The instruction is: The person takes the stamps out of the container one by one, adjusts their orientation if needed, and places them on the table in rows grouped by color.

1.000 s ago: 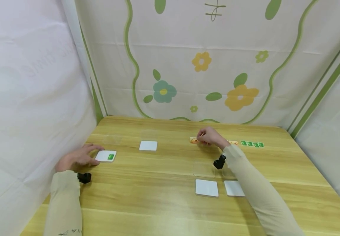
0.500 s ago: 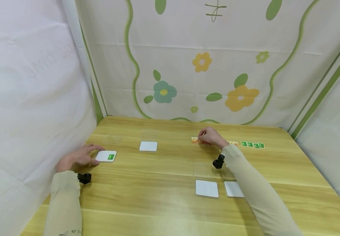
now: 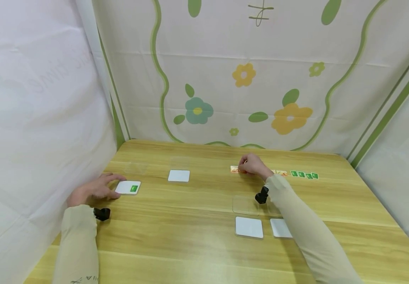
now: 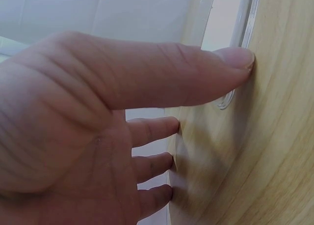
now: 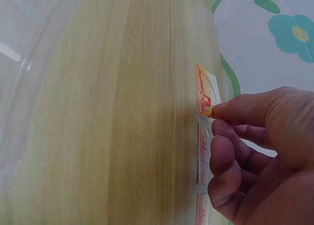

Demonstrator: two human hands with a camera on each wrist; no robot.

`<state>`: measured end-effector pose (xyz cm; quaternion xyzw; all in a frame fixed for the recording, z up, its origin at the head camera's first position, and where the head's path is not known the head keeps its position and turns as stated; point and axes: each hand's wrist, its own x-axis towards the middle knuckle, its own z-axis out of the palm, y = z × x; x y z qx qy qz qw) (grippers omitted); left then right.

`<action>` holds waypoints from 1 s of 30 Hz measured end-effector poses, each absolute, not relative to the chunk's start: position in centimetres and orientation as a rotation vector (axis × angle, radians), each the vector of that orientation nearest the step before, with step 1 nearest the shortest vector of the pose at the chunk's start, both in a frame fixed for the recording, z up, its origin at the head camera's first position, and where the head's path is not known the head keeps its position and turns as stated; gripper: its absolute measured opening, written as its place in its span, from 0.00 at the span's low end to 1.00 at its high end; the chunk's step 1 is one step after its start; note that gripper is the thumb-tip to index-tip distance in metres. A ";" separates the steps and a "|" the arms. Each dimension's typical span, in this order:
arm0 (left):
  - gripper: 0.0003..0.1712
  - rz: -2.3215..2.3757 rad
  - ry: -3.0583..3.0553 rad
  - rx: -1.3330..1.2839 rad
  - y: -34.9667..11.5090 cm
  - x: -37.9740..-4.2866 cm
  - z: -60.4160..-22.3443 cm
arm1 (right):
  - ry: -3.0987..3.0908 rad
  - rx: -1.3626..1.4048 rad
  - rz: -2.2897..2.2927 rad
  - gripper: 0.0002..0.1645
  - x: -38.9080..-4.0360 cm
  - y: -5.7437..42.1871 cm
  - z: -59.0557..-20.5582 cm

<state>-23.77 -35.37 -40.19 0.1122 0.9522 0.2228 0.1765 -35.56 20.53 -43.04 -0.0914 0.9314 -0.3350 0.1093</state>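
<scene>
My left hand is at the left of the table, thumb and index finger on opposite edges of a flat clear case holding a white card with a small green rectangle. In the left wrist view the thumb presses the case's edge while the other fingertips touch the table. Toward the back, my right hand pinches a small orange-and-yellow printed card between thumb and index finger. This card tilts up slightly off the wood in the right wrist view. Another orange card lies beside it, partly behind the fingers.
Several small green cards lie in a row at the back right. White-filled cases stand at back centre and front right, one more partly under the right sleeve. A clear lid lies behind them. Fabric walls enclose the table.
My right hand has shifted slightly to the right at first, then stayed nearly in place with the orange card. My left hand has not moved from the case.
</scene>
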 end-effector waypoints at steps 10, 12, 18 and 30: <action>0.36 0.684 2.684 0.296 -35.3 -23.8 -40.1 | 2.760 -0.281 -0.945 0.05 -35.4 20.6 -43.0; 0.36 0.679 2.688 0.297 -35.3 -23.9 -40.1 | 2.772 -0.288 -0.927 0.04 -35.4 20.5 -43.0; 0.36 0.670 2.692 0.295 -35.2 -23.9 -40.1 | 2.781 -0.291 -0.906 0.04 -35.5 20.4 -43.1; 0.36 0.680 2.681 0.291 -35.4 -23.9 -40.2 | 2.807 -0.342 -0.838 0.03 -35.6 20.2 -43.0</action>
